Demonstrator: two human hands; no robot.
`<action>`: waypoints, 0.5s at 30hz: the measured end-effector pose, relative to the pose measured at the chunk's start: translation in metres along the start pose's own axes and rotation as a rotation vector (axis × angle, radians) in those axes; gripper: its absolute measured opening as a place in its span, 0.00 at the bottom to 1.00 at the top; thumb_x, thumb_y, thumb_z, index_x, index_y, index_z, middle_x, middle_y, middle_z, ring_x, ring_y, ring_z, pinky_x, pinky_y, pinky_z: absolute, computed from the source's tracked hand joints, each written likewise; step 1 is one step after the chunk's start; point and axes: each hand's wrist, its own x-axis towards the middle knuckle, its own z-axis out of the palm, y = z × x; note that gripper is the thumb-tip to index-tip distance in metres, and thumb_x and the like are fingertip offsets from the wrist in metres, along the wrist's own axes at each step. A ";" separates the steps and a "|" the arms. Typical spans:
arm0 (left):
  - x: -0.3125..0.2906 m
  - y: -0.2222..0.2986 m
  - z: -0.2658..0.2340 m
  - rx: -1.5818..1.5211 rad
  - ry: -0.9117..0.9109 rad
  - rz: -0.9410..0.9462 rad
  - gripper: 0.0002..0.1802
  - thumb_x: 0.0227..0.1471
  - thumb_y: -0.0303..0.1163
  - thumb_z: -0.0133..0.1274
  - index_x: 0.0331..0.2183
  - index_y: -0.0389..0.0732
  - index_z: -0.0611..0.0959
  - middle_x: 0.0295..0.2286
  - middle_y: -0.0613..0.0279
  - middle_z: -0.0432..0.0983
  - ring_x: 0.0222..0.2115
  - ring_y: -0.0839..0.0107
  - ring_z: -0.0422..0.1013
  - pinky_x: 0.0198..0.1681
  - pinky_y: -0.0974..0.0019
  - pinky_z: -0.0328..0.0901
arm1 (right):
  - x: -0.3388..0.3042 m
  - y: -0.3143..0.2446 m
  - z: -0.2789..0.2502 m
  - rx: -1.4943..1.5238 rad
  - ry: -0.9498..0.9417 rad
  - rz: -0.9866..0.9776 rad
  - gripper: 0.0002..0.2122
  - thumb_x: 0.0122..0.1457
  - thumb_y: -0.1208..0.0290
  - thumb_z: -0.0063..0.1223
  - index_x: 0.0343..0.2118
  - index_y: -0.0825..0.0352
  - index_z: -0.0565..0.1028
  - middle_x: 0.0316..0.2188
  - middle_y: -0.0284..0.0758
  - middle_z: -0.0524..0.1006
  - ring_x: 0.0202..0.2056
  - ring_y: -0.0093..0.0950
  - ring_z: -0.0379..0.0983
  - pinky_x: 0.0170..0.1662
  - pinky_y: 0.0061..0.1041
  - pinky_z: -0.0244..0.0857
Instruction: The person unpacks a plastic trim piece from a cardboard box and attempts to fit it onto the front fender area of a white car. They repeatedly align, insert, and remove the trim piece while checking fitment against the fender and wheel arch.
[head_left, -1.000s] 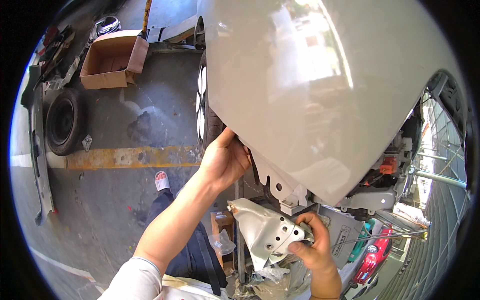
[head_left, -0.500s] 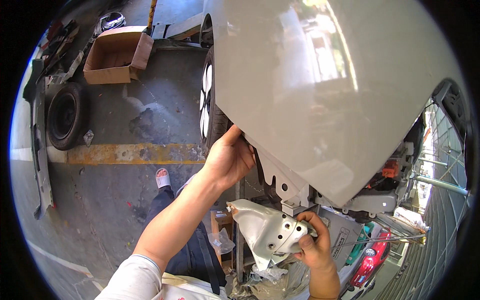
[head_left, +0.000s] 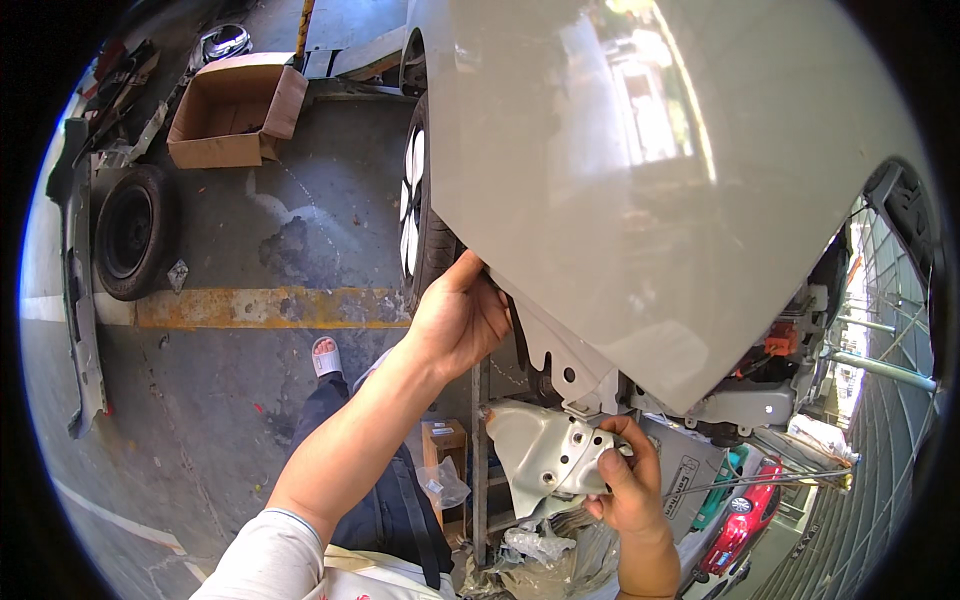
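Note:
A large glossy beige car body panel fills the upper right. My left hand grips its lower left edge beside the wheel, with the thumb at the rim and the curled fingers partly hidden beneath. Below the panel, my right hand pinches the right end of a pale metal bracket with several holes, thumb on its face. The bracket's upper edge lies close under a flange with a hole and a notch; whether they touch, I cannot tell.
An open cardboard box and a loose tyre are on the floor at left. Beneath the bracket are crumpled plastic sheeting, a metal post and a small carton. Engine-bay parts show at right.
My right hand has raised the metal bracket and shifted it slightly right, turning it closer to the flange. My left hand has stayed at the panel edge.

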 end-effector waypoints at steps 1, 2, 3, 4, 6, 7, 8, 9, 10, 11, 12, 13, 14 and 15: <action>0.000 0.000 0.001 0.002 0.013 -0.004 0.21 0.64 0.36 0.32 0.48 0.27 0.67 0.46 0.50 0.69 0.46 0.63 0.70 0.52 0.61 0.66 | 0.001 0.001 -0.001 0.011 0.004 -0.006 0.20 0.57 0.65 0.56 0.45 0.70 0.62 0.26 0.35 0.71 0.15 0.18 0.62 0.14 0.17 0.56; -0.001 -0.001 0.004 0.005 0.026 -0.007 0.21 0.64 0.36 0.32 0.48 0.27 0.67 0.46 0.51 0.69 0.46 0.63 0.70 0.53 0.61 0.66 | 0.001 0.003 -0.003 0.006 -0.006 -0.013 0.20 0.57 0.65 0.56 0.45 0.70 0.62 0.26 0.35 0.71 0.15 0.18 0.62 0.14 0.17 0.56; -0.002 -0.001 0.006 0.007 0.039 -0.011 0.21 0.64 0.36 0.32 0.48 0.27 0.67 0.46 0.51 0.69 0.46 0.63 0.70 0.53 0.61 0.66 | 0.001 0.004 -0.004 0.001 -0.015 -0.020 0.19 0.57 0.65 0.56 0.44 0.69 0.62 0.27 0.35 0.71 0.15 0.18 0.62 0.14 0.17 0.56; -0.003 -0.001 0.008 0.007 0.047 -0.005 0.21 0.64 0.37 0.32 0.47 0.27 0.67 0.46 0.51 0.69 0.46 0.64 0.70 0.53 0.62 0.66 | 0.001 0.005 -0.005 -0.004 -0.025 -0.028 0.19 0.57 0.65 0.56 0.44 0.69 0.62 0.27 0.35 0.70 0.15 0.18 0.62 0.14 0.17 0.56; -0.002 -0.001 0.010 0.006 0.063 0.008 0.21 0.64 0.37 0.32 0.47 0.27 0.67 0.45 0.51 0.70 0.46 0.64 0.70 0.53 0.62 0.66 | 0.001 0.006 -0.004 -0.003 -0.018 -0.025 0.19 0.56 0.65 0.56 0.44 0.69 0.62 0.27 0.35 0.70 0.15 0.18 0.63 0.14 0.17 0.56; -0.002 -0.001 0.010 0.003 0.054 0.006 0.21 0.64 0.37 0.32 0.47 0.27 0.67 0.45 0.51 0.70 0.46 0.64 0.70 0.53 0.62 0.67 | 0.001 0.006 -0.004 -0.003 -0.015 -0.024 0.19 0.56 0.65 0.56 0.44 0.69 0.62 0.26 0.35 0.70 0.15 0.18 0.63 0.14 0.16 0.56; -0.002 -0.001 0.009 -0.001 0.045 0.004 0.21 0.63 0.36 0.33 0.47 0.27 0.68 0.45 0.52 0.70 0.46 0.65 0.70 0.52 0.63 0.67 | 0.001 0.006 -0.003 0.011 -0.009 -0.012 0.19 0.56 0.65 0.56 0.44 0.69 0.62 0.26 0.34 0.70 0.15 0.18 0.63 0.14 0.16 0.56; -0.002 0.000 0.008 -0.004 0.036 0.004 0.21 0.63 0.36 0.33 0.47 0.28 0.68 0.45 0.52 0.70 0.46 0.65 0.70 0.52 0.63 0.67 | 0.002 0.005 -0.002 0.024 -0.005 0.000 0.19 0.56 0.65 0.57 0.44 0.68 0.62 0.26 0.34 0.70 0.15 0.18 0.62 0.14 0.16 0.56; -0.002 -0.001 0.006 -0.021 0.028 0.000 0.20 0.63 0.36 0.33 0.46 0.28 0.68 0.45 0.52 0.70 0.46 0.65 0.70 0.52 0.63 0.67 | 0.001 0.005 -0.002 0.038 0.002 0.011 0.19 0.56 0.65 0.57 0.44 0.68 0.62 0.26 0.34 0.70 0.15 0.18 0.62 0.14 0.16 0.56; -0.002 -0.001 0.004 -0.038 0.020 -0.005 0.20 0.63 0.35 0.34 0.46 0.28 0.68 0.45 0.53 0.70 0.46 0.65 0.70 0.52 0.63 0.67 | 0.001 0.005 -0.002 0.060 0.006 0.018 0.19 0.56 0.65 0.57 0.43 0.68 0.62 0.26 0.33 0.70 0.15 0.18 0.62 0.13 0.16 0.55; -0.002 -0.001 0.003 -0.056 0.011 -0.010 0.20 0.63 0.35 0.34 0.46 0.28 0.68 0.45 0.53 0.71 0.46 0.65 0.70 0.51 0.64 0.67 | 0.001 0.005 -0.002 0.083 0.010 0.025 0.19 0.56 0.65 0.57 0.43 0.67 0.62 0.26 0.33 0.70 0.15 0.17 0.62 0.13 0.17 0.55; -0.002 -0.001 0.003 -0.032 0.017 -0.003 0.20 0.63 0.35 0.34 0.46 0.28 0.69 0.45 0.53 0.71 0.46 0.65 0.71 0.51 0.64 0.68 | 0.001 0.005 -0.002 0.104 0.012 0.032 0.19 0.56 0.65 0.57 0.43 0.67 0.62 0.25 0.33 0.70 0.15 0.17 0.62 0.13 0.17 0.55; -0.002 -0.001 0.002 -0.009 0.022 0.004 0.19 0.63 0.35 0.34 0.46 0.28 0.69 0.45 0.53 0.71 0.45 0.65 0.71 0.51 0.65 0.68 | 0.002 0.006 -0.002 0.106 0.021 0.035 0.18 0.56 0.65 0.57 0.43 0.67 0.62 0.25 0.33 0.70 0.15 0.17 0.62 0.13 0.17 0.55; -0.003 -0.001 0.002 0.014 0.028 0.010 0.19 0.63 0.34 0.34 0.46 0.28 0.69 0.44 0.53 0.71 0.45 0.65 0.71 0.51 0.65 0.68 | 0.002 0.006 -0.002 0.108 0.031 0.038 0.18 0.56 0.65 0.57 0.43 0.67 0.62 0.25 0.33 0.70 0.14 0.17 0.62 0.13 0.17 0.54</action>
